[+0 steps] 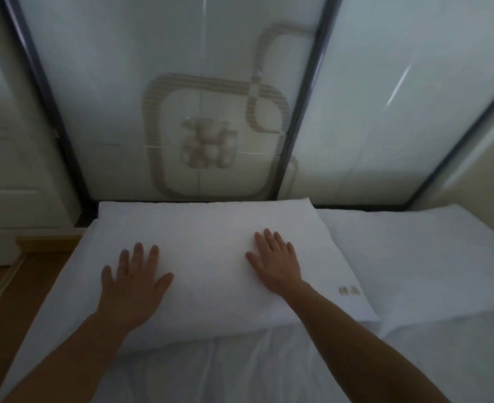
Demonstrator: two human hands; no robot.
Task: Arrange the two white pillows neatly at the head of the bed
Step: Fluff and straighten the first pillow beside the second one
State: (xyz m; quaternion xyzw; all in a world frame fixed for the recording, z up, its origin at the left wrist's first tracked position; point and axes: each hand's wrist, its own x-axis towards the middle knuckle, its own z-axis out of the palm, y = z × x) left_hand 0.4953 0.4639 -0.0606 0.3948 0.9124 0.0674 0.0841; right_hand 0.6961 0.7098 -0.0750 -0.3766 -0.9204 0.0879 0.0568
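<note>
White soft cotton under both hands: left hand [133, 282] and right hand [277, 263] lie flat, fingers spread, gripping nothing, pressing the near pillow [211, 245]. Looks light, squashy, easy to slide; best taken by the side edges. Second pillow [414, 257] lies just right, touching, both at the bed [240, 370] head against the glass panel [181, 82].

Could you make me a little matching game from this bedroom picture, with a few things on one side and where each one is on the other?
Things:
1. left hand
2. right hand
3. second pillow
4. small gold mark

Places:
A. right part of the near pillow, flat
B. near that pillow's lower right corner
C. to the right, untouched
D. left part of the near pillow, flat

Pairs: 1-D, 2-A, 3-C, 4-B
</note>
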